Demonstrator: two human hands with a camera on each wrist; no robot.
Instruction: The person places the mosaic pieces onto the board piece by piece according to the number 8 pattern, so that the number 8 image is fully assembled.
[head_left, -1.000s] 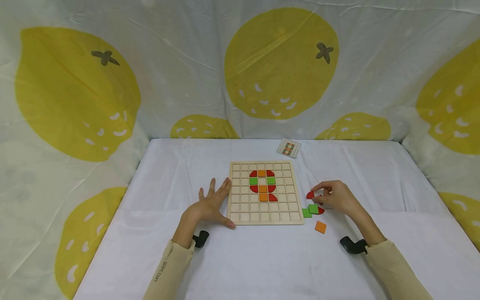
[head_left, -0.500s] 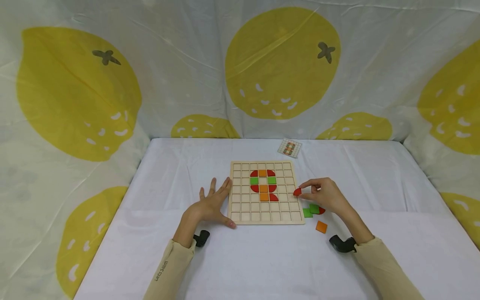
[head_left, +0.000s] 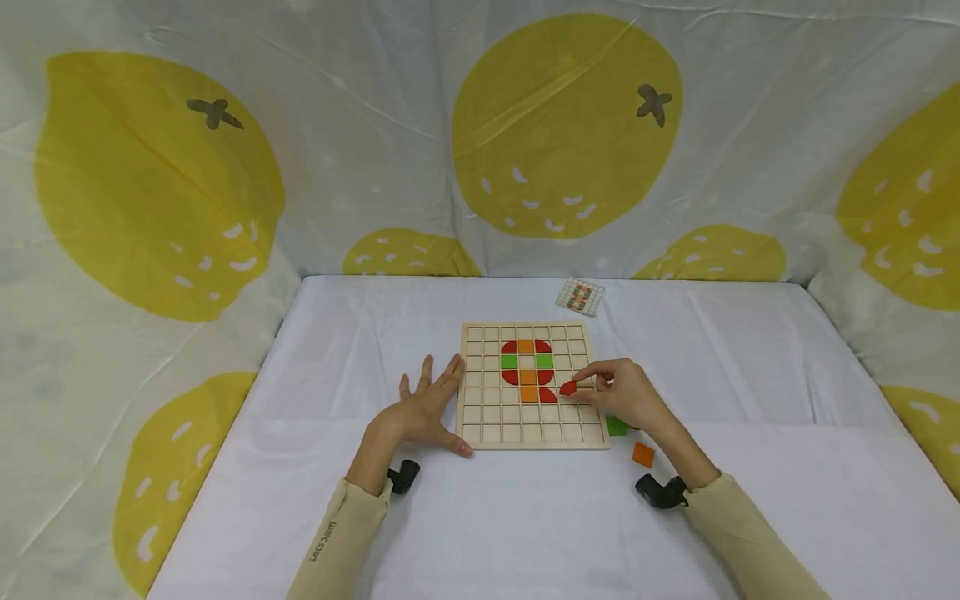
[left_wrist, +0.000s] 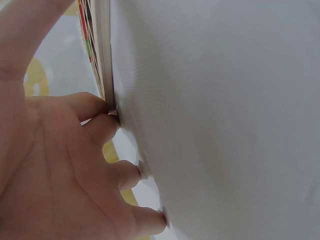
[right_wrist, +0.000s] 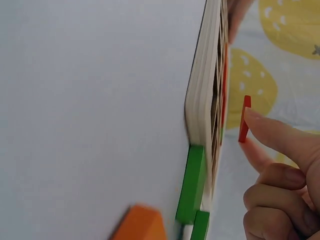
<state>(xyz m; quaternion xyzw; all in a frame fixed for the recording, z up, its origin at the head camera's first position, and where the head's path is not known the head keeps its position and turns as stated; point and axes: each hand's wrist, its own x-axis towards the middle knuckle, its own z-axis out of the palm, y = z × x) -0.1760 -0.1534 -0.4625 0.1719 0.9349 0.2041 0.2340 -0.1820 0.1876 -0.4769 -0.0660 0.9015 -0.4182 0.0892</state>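
A square wooden grid board (head_left: 495, 423) lies on the white-covered table, with red, green and orange tiles set in its middle cells. My left hand (head_left: 420, 414) rests with spread fingers on the cloth, its fingertips at the board's left edge, as the left wrist view also shows. Between thumb and index finger my right hand (head_left: 628, 390) pinches a red rounded tile (head_left: 567, 388). That tile hangs over the right half of the board, just right of the lowest red tile (head_left: 548, 395). In the right wrist view the pinched tile shows edge-on, above the board surface.
Right of the board lie green tiles (head_left: 617, 426), partly hidden by the right hand, and an orange square tile (head_left: 642, 454). A small pattern card (head_left: 580, 296) lies behind the board. A lemon-print cloth (head_left: 562, 125) hangs at the back.
My right hand has picked up the red tile from the pile right of the board and carried it left over the grid. My left hand has stayed in place.
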